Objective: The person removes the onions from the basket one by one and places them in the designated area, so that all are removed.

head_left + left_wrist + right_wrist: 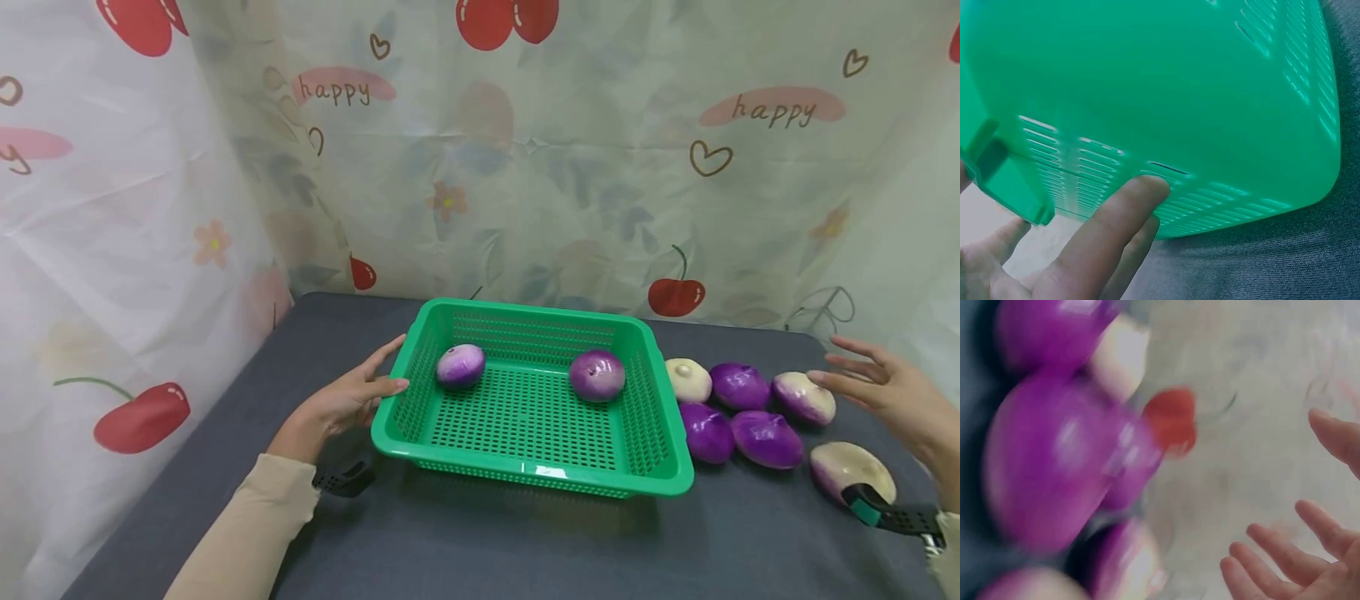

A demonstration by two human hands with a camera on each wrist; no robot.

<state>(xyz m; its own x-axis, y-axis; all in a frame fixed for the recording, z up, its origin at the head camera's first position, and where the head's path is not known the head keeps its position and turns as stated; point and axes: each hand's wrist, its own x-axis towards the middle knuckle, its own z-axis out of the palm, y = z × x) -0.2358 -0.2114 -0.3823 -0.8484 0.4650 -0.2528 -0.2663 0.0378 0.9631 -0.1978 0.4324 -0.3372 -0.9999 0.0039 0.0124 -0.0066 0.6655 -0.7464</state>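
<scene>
A green plastic basket (525, 475) stands on the dark table, with one purple-and-white turnip (461, 367) at its left and a purple turnip (597, 375) at its right. My left hand (341, 408) holds the basket's left end, thumb over the rim and fingers (1116, 231) against the slotted outer wall. Over at the right, my right hand (892, 392) hovers with spread fingers and nothing in it, close beside a white-and-purple turnip (804, 397). Several more turnips, among them a deep purple one (767, 439), lie grouped against the basket's right side.
Nearer the front right, another pale turnip (843, 468) lies partly behind the right wrist strap (892, 517). A printed curtain (525, 208) hangs along the back and left edges of the table (495, 550).
</scene>
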